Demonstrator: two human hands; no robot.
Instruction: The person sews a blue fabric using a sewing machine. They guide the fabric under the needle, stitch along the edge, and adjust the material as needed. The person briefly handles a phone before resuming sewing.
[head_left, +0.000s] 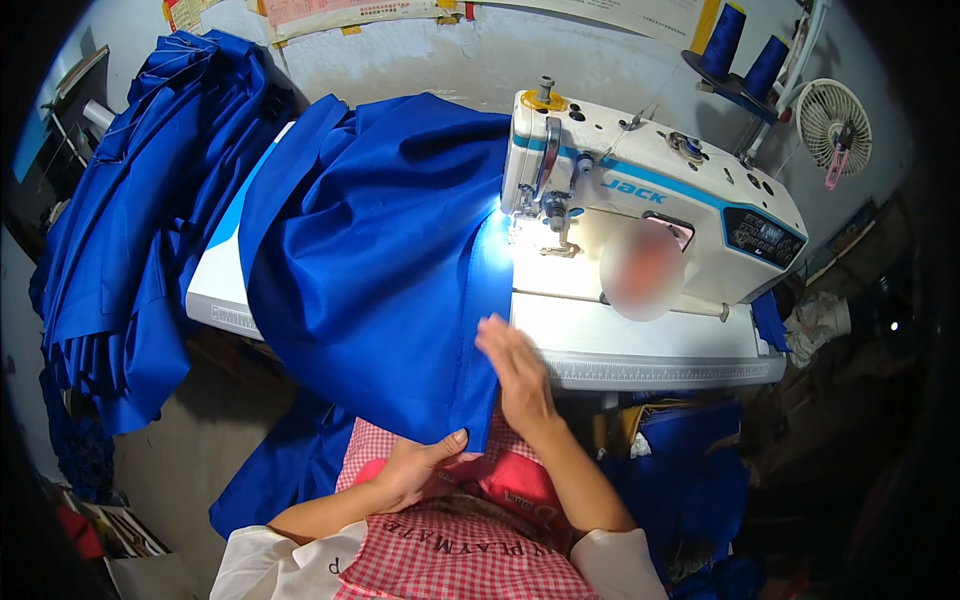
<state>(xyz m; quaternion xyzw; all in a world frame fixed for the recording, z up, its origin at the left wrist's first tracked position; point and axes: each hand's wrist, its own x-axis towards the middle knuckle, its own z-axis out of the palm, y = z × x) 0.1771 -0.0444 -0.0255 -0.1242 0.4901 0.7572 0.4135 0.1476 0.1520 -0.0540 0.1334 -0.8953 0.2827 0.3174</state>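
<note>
A wide piece of blue fabric [380,250] lies over the left part of the white sewing machine bed [630,335], and its near end hangs over the front edge toward me. Its right edge is a straight, stitched-looking hem running up beside the lit needle area. My left hand [415,470] grips the near corner of this fabric, thumb on top and the other fingers underneath. Beside the hem, my right hand [522,385] has its fingers stretched out, the tips at the fabric's edge, slightly blurred. The presser foot [560,246] of the sewing machine [640,185] stands right of the fabric.
More blue fabric hangs in a thick heap [130,240] at the left. Two blue thread cones [722,45] and a small fan [835,120] stand at the back right. Blue cloth [690,480] sits below the table's right side. A blurred patch covers part of the machine bed.
</note>
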